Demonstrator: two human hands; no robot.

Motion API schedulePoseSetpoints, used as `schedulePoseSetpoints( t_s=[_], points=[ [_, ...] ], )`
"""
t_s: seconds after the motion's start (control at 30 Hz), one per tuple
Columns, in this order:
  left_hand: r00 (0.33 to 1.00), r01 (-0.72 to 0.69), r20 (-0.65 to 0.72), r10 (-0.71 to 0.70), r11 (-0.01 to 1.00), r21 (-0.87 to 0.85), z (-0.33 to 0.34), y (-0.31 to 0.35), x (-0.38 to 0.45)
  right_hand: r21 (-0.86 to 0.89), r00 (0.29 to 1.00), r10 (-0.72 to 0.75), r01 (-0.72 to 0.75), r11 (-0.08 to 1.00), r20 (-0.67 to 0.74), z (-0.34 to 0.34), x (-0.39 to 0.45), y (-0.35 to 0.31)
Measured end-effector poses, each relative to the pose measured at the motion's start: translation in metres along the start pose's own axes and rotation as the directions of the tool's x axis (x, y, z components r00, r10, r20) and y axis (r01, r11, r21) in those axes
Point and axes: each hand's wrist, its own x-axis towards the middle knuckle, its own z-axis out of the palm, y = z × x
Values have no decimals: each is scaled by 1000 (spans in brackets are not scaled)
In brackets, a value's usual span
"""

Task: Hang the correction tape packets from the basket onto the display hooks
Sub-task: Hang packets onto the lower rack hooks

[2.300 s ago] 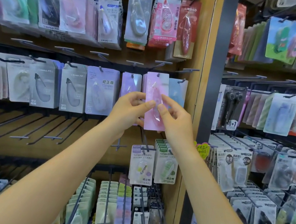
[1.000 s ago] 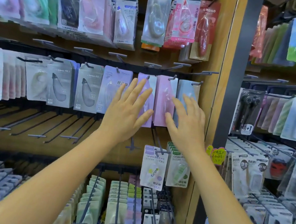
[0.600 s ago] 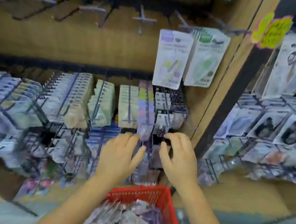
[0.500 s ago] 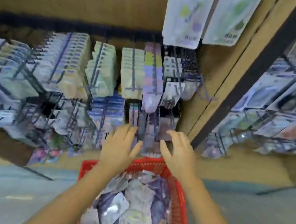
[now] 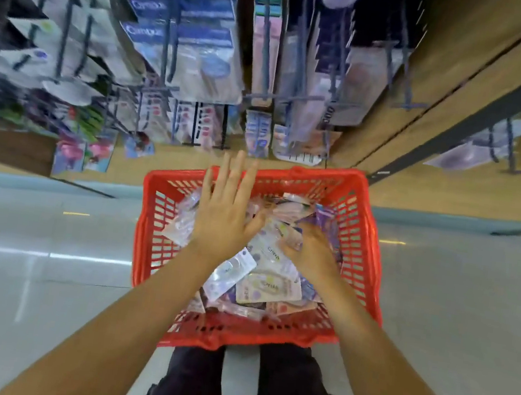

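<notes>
A red plastic basket (image 5: pixel 358 260) stands on the floor right in front of my legs, filled with several correction tape packets (image 5: pixel 267 286) in clear and pastel wrappers. My left hand (image 5: pixel 223 215) hovers flat above the far left of the pile, fingers straight and spread. My right hand (image 5: pixel 311 257) reaches into the right side of the pile with its fingers bent down among the packets; their tips are hidden, so a hold on any packet does not show. Display hooks (image 5: pixel 285 96) with hung packets jut out above the basket.
Lower rows of hooks (image 5: pixel 165 52) crowded with stationery packs overhang the far side of the basket. A wooden shelf base (image 5: pixel 452 189) and a dark upright (image 5: pixel 461 124) lie to the right. Pale glossy floor (image 5: pixel 28 266) surrounds the basket. My dark trousers (image 5: pixel 286 393) are below.
Both hands left the hung pink packet on the upper hook and dropped down to the basket. My view swung from the shelf to the floor; the right hand now digs into the pile.
</notes>
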Motion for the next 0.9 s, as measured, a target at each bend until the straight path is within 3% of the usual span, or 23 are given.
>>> schedulePoseSetpoints(
  t_s=[0.1,0.23,0.43,0.53,0.7,0.9],
  points=[
    [991,30,127,-30,1000,1,20,-13,-3,-30,999,46,-45,999,20,-12,-13,-28],
    [983,83,168,-79,996,-16,36,-22,-11,32,985,132,-137,990,114,-28,-18,-45],
    [978,77,192,-78,997,12,47,-25,-22,118,963,42,-76,990,266,-57,-40,-22],
    [983,89,159,-87,996,-8,49,-26,-21,182,975,26,-68,981,222,-78,-48,-17],
    [982,119,149,-116,993,-9,54,-32,-20,128,1000,-9,11,992,-21,-83,-9,-24],
    [990,105,93,-105,994,-1,59,-37,-22,105,990,117,-125,987,80,-63,31,-27]
  ],
)
